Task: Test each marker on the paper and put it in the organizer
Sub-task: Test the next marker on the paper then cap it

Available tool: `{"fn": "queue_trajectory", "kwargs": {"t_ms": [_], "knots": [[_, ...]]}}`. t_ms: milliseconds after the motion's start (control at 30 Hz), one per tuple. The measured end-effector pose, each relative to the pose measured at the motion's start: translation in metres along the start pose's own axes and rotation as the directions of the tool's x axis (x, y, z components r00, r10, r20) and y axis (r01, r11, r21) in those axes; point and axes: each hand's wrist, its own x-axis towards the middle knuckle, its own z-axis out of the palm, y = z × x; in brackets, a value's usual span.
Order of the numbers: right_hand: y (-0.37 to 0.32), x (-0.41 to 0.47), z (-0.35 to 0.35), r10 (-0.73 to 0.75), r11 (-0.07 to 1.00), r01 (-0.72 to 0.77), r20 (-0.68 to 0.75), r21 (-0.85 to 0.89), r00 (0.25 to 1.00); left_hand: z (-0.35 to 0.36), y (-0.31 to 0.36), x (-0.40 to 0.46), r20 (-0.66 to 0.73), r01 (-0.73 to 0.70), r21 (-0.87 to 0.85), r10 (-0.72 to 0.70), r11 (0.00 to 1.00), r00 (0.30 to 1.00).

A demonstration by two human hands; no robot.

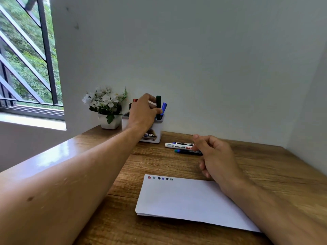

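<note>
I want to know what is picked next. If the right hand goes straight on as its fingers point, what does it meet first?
Probably the markers lying on the desk; the right hand already hovers at their near ends, though depth is unclear.

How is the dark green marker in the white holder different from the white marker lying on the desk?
The green marker stands upright in the holder, with the left hand at it; the white marker lies flat on the desk among the others, with no fingers closed on it. The first has a dark body, the second a white printed one. Both are capped.

organizer [155, 133] label partly hidden, perhaps "OPEN"
</note>
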Motion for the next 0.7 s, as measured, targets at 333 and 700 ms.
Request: {"fn": "queue_trajectory", "kwargs": {"t_ms": [333, 700], "knots": [[0.006, 0.003, 0.000, 0.016, 1.000, -0.016, 0.009, 0.000, 1.000, 0.024, 0.003, 0.009, -0.032, 0.075, 0.188, -0.070, 0.979, 0.997], [0.005, 0.003, 0.001, 0.028, 1.000, -0.028, 0.008, 0.006, 1.000, 0.024, 0.003, 0.001, 0.110, 0.025, 0.407, -0.076, 0.913, 0.991]]}}
